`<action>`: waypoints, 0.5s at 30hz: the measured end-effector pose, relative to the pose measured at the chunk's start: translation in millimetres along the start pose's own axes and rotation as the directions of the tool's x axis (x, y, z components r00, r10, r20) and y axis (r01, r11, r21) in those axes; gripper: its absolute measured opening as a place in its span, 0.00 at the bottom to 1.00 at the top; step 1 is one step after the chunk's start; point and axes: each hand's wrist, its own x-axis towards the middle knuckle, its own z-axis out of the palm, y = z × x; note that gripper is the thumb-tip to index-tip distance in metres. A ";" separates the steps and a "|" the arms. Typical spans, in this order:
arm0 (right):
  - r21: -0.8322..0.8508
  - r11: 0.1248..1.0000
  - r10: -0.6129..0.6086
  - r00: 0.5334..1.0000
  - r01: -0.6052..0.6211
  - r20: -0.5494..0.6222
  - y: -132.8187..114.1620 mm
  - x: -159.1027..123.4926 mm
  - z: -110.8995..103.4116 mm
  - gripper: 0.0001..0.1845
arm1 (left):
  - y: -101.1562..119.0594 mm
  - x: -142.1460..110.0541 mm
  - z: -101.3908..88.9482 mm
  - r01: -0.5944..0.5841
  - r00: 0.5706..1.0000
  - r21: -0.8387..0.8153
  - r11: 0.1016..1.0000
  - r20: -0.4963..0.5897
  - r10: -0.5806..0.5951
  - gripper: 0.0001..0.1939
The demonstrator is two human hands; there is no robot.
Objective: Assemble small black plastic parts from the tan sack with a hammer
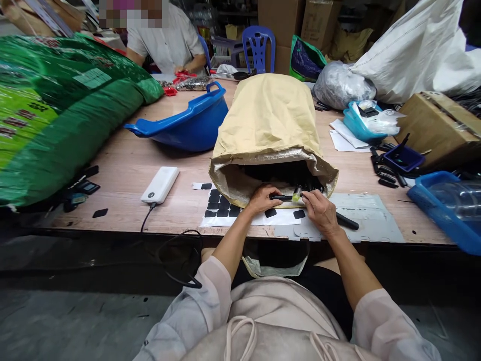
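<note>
A large tan woven sack (270,118) lies on the table with its mouth facing me and dark items inside. At its lower lip, my left hand (262,199) is closed around a slim black rod-shaped piece (280,197). My right hand (319,209) pinches at the far end of that piece, beside a small yellow-green, partly clear part (296,195); exactly what its fingertips grip is hidden. A thick black handle-like piece (347,221) lies beside my right wrist. Under the sack's edge is a white sheet (210,221) of black rounded-square stickers (223,206).
A blue basin (188,125) and a white power bank (160,185) with a cable stand left; big green bags (93,105) lie beyond. At right are a cardboard box (443,125), a purple tray (404,158) and a blue tub (439,200). A person (165,45) sits across the table.
</note>
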 end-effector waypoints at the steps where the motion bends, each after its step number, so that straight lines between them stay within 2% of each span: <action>1: 0.038 0.999 0.019 1.000 -0.019 0.007 -2.8 2.8 -1.9 0.16 | 0.1 -0.3 -0.5 0.004 1.000 -0.018 1.000 0.008 -0.003 0.12; 7: 0.311 0.948 0.064 0.997 -0.071 0.033 -28.2 15.8 -4.8 0.15 | -0.3 -1.0 0.2 0.030 0.999 -0.134 0.990 0.029 -0.026 0.12; 15: 0.317 0.947 0.023 0.997 -0.047 0.080 -42.9 15.6 8.2 0.16 | 1.4 -1.5 1.2 0.029 1.000 -0.127 0.991 0.001 -0.030 0.09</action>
